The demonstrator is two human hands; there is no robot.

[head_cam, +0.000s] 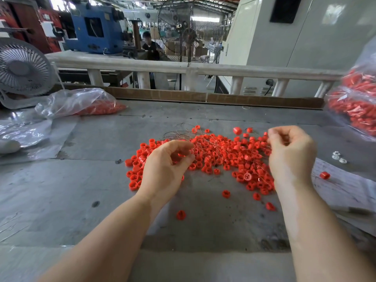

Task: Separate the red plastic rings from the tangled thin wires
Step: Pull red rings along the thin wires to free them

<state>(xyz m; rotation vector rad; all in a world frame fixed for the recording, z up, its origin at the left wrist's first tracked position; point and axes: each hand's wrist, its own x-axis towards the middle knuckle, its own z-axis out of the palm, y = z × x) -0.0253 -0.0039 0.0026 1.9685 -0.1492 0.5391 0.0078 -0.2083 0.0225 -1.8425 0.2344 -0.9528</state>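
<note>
Both forearms reach forward; left hand (pixel 166 163) pinches wires (pixel 183 135), right hand (pixel 291 155) curled over rings (pixel 223 153).

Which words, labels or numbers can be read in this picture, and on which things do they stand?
None can be read.
Paper sheet at the table's right: faint handwriting, too blurred to read.
Blue machine: a small yellow sticker, too small to read.
Red cabinet: a white label, too small to read.

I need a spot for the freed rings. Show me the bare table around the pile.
Bare table lies left of the red ring pile, up to the plastic sheet. Another strip runs behind the pile, before the cardboard edge. Crowded: between left hand and right hand, and right, by the paper.
</note>
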